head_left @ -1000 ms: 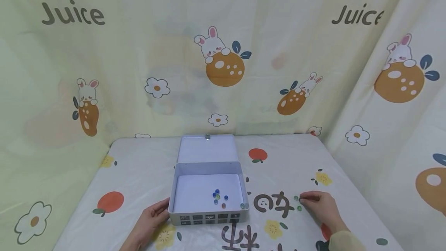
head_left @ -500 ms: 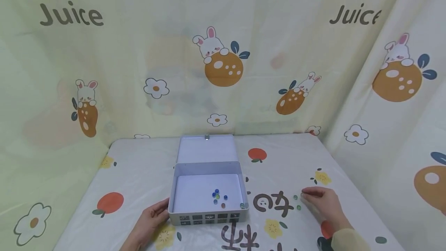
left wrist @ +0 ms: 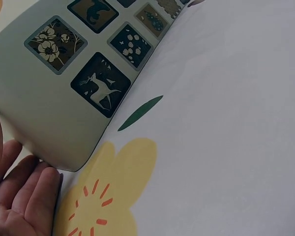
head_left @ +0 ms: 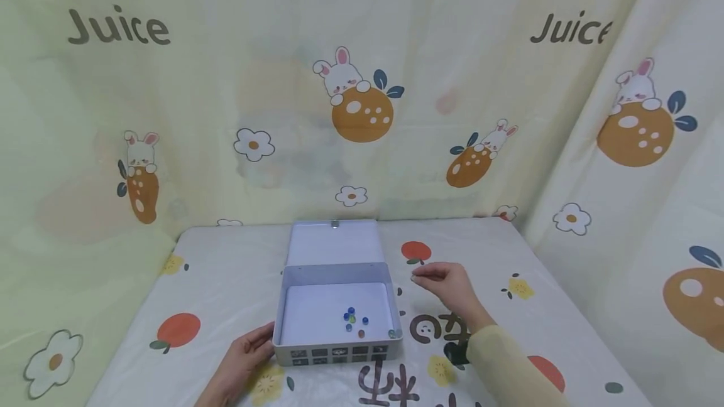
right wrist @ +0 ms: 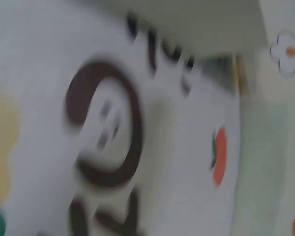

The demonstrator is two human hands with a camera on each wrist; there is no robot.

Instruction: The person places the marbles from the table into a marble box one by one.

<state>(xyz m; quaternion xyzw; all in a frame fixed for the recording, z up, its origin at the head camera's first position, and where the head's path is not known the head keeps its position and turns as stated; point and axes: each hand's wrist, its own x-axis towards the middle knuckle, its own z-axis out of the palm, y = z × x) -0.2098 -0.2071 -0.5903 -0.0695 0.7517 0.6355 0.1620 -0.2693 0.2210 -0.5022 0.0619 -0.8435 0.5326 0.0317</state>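
A pale tin box (head_left: 338, 274) stands on the table with its lid (head_left: 335, 244) folded back. Inside it lie several glass marbles, including a blue marble (head_left: 365, 320) and an orange-brown marble (head_left: 361, 333). My left hand (head_left: 243, 357) rests against the box's left side near the front corner; in the left wrist view its loosely bent fingers (left wrist: 42, 196) touch that corner. My right hand (head_left: 451, 286) is in the air right of the box, thumb and fingertips pinching a small pale marble (head_left: 414, 278), mostly hidden by the fingers. The blurred right wrist view shows no hand.
A printed cloth (head_left: 226, 281) covers the table, and a curtain (head_left: 283, 80) hangs behind it and along both sides. My right sleeve (head_left: 503, 357) covers the patch of table where two green marbles lay in the earlier head views.
My right hand has lifted from the table's right side and moved left and away from me toward the box, carrying the pinched marble. My left hand and the box have stayed put.
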